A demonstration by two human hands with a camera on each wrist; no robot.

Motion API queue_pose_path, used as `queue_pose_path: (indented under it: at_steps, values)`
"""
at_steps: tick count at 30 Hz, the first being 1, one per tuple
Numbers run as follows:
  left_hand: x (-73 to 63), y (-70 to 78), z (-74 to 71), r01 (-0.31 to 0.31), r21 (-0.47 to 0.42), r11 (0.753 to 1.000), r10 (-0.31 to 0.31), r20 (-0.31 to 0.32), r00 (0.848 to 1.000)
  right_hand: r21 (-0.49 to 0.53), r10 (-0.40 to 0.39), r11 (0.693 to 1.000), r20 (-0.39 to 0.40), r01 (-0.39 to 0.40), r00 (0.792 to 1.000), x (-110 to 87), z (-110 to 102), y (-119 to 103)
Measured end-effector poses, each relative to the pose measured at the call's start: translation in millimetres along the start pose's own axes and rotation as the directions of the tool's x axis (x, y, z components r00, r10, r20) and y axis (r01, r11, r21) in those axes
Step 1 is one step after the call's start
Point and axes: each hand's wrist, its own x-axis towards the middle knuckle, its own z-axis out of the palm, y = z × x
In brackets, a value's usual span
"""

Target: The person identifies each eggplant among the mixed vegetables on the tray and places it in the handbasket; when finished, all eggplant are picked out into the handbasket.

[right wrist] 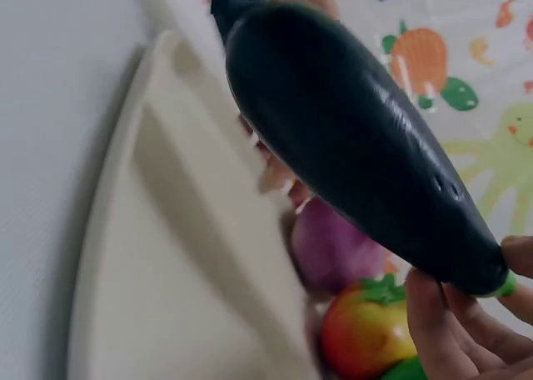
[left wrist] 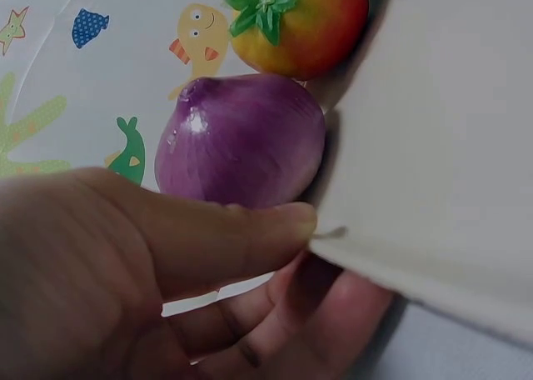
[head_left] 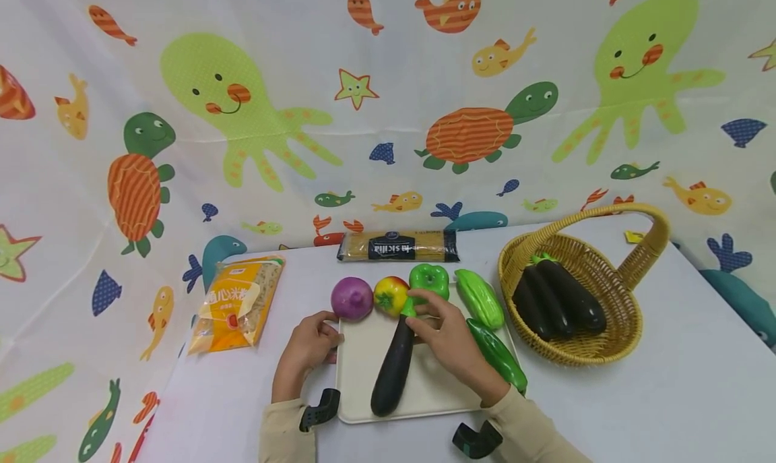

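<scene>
A long dark eggplant [head_left: 393, 375] is held by its green-stemmed end in my right hand [head_left: 453, 338], thumb and fingers pinching it. Its body slants over the cream tray [head_left: 356, 392]; the right wrist view shows the eggplant [right wrist: 354, 138] lifted above the tray's surface. At the tray's left edge, my left hand [head_left: 310, 345] pinches the rim, thumb on top and fingers beneath, as the left wrist view shows. Close by lies a purple onion [left wrist: 246, 138]. Along the tray's far side sit a red-yellow tomato [head_left: 388, 293] and a green bell pepper [head_left: 429, 279].
A pale green ridged vegetable [head_left: 480, 298] and a long green pepper [head_left: 498, 356] lie along the tray's right side. Farther right stands a handled wicker basket [head_left: 627, 325] holding eggplants [head_left: 572, 294]. A pasta packet [head_left: 397, 246] lies behind, an orange food bag [head_left: 236, 304] at left.
</scene>
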Motion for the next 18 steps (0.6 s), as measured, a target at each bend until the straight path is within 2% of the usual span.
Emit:
queue_pose_path:
  at_steps: [6, 10, 13, 18]
  values:
    - [2.8, -2.3, 4.6, -0.009, -0.016, 1.0, 0.009, 0.012, 1.0, 0.093, 0.017, 0.995, 0.172, -0.033, 0.985, -7.4, -19, -13]
    - [2.2, -3.5, 6.0, -0.01, -0.008, 1.0, 0.01, 0.01, 1.0, 0.063, 0.05, 0.996, 0.245, -0.067, 0.968, -22.2, -43, -33]
    - [1.1, -3.3, 4.6, -0.013, -0.004, 1.0, 0.013, 0.004, 1.0, -0.02, 0.052, 0.999, 0.264, -0.048, 0.963, -36.9, -73, -51]
    - [0.6, -3.6, 0.4, -0.022, 0.006, 1.0, 0.022, -0.01, 1.0, -0.115, -0.004, 0.993, 0.215, 0.029, 0.977, -54.6, -138, -68]
